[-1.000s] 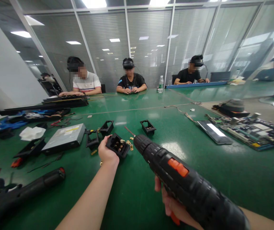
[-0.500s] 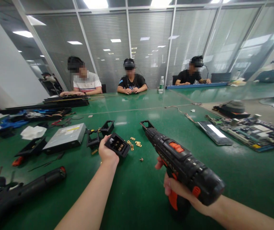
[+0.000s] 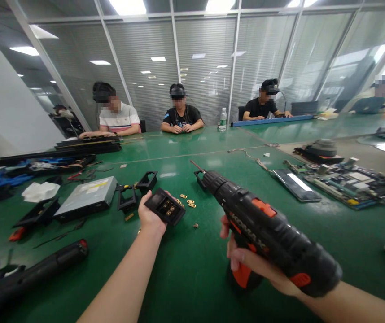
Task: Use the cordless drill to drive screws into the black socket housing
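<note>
My left hand (image 3: 152, 215) is closed around a black plastic socket housing (image 3: 160, 202), tilted so its inside with small brass-coloured parts faces me. My right hand (image 3: 242, 253) grips a black and orange cordless drill (image 3: 246, 211) by its handle. The drill's long thin bit (image 3: 197, 166) points forward and left, apart from the housing. Several small brass plates (image 3: 190, 202) lie on the table just beyond the housing. A small screw (image 3: 195, 225) lies to the right of it. Black open frames (image 3: 126, 197) stand behind my left hand, and another black frame (image 3: 199, 179) is partly hidden by the drill.
On the green table (image 3: 185, 278), a second power tool (image 3: 37, 269) and a metal disc drive (image 3: 88, 197) lie at left. A phone (image 3: 295, 185) and circuit boards (image 3: 357, 181) lie at right. Several people sit across the table, near a water bottle (image 3: 223, 120).
The drill has turned, its rear end coming nearer and to the right while its bit swings left and up. The housing in my left hand has tilted slightly. The whole view has shifted a little.
</note>
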Demonstrator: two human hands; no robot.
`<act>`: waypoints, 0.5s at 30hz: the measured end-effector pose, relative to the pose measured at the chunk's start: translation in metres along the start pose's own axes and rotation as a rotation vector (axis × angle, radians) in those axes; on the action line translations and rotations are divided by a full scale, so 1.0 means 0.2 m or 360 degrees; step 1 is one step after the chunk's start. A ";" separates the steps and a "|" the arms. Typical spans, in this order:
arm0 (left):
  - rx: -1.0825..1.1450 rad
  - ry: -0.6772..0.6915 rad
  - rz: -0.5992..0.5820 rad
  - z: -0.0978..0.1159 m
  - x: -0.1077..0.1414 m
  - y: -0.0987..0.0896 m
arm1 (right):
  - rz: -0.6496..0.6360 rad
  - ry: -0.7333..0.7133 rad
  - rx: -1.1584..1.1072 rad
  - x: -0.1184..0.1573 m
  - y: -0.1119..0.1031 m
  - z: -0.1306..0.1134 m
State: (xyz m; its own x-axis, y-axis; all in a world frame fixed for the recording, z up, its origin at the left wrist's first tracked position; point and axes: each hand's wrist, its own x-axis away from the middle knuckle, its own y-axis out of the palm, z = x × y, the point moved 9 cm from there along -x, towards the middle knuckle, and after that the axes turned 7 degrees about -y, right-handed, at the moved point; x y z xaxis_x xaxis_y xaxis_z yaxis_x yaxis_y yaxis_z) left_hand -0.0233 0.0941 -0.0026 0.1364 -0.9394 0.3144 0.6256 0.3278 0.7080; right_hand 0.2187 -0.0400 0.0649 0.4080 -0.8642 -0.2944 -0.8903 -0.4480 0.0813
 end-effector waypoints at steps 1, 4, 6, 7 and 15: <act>-0.0006 -0.0017 0.0000 0.00 0.00 0.00 | -0.0028 -0.0039 -0.0072 -0.01 0.01 -0.01; -0.0067 -0.0071 0.0009 -0.02 -0.02 -0.01 | -0.0059 -0.0021 -0.0255 -0.03 0.00 0.00; -0.0169 -0.0144 0.0029 -0.04 -0.03 -0.02 | -0.0058 0.0101 -0.0340 -0.03 0.00 0.03; -0.0221 -0.0179 0.0034 -0.06 -0.03 -0.02 | -0.0070 0.0161 -0.0373 -0.03 0.00 0.03; -0.0365 -0.0303 0.0185 -0.11 -0.02 -0.06 | -0.0220 0.0651 -0.0093 0.07 0.08 0.07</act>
State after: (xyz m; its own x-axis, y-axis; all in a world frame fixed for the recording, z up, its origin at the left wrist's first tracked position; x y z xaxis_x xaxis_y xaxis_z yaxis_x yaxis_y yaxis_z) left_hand -0.0139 0.0924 -0.0257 0.0846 -0.8543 0.5129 0.7739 0.3805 0.5062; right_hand 0.2067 -0.0569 0.0488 0.5796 -0.8095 0.0940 -0.8135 -0.5680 0.1246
